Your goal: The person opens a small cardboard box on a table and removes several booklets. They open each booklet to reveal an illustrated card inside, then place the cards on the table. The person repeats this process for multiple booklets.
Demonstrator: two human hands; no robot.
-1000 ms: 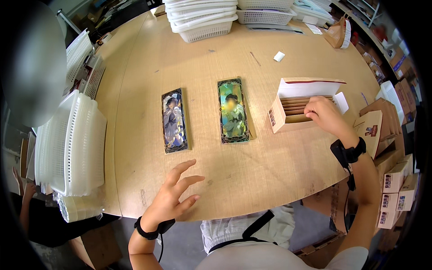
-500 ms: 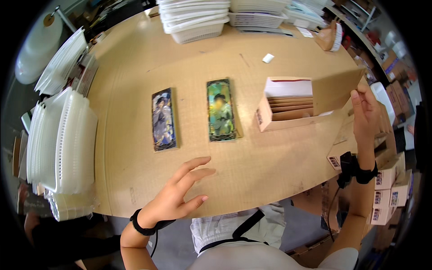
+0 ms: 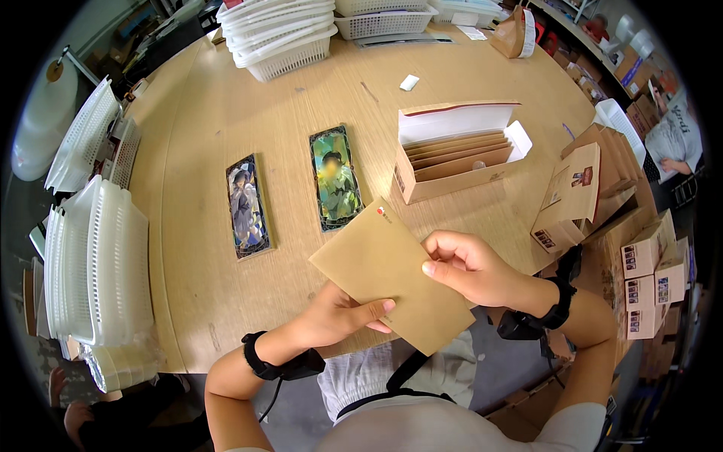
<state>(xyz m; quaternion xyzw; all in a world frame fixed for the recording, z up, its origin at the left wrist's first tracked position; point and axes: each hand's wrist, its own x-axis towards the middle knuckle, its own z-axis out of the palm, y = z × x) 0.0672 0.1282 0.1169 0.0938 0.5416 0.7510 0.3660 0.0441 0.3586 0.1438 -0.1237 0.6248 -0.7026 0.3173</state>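
Observation:
A plain brown envelope (image 3: 392,275) with a small red mark is held tilted over the table's near edge. My left hand (image 3: 343,313) grips its lower left edge, thumb on top. On its right edge my right hand (image 3: 467,265) pinches it between thumb and bent fingers. Beyond, to the right, stands an open cardboard box (image 3: 456,177) with its lid up and several brown dividers or envelopes upright inside. Two stacks of illustrated cards lie flat on the table: a green one (image 3: 335,177) just past the envelope and a blue-grey one (image 3: 247,207) farther left.
White plastic baskets (image 3: 105,264) are stacked along the left, with more baskets (image 3: 282,45) at the back. Open cartons (image 3: 568,188) and small printed boxes (image 3: 642,279) crowd the right. A white scrap (image 3: 409,82) lies on the table (image 3: 188,301). Another person (image 3: 670,135) is at far right.
My right hand has come from the box's right side to the near edge with a brown envelope. My left hand has closed on it too. The view has shifted slightly.

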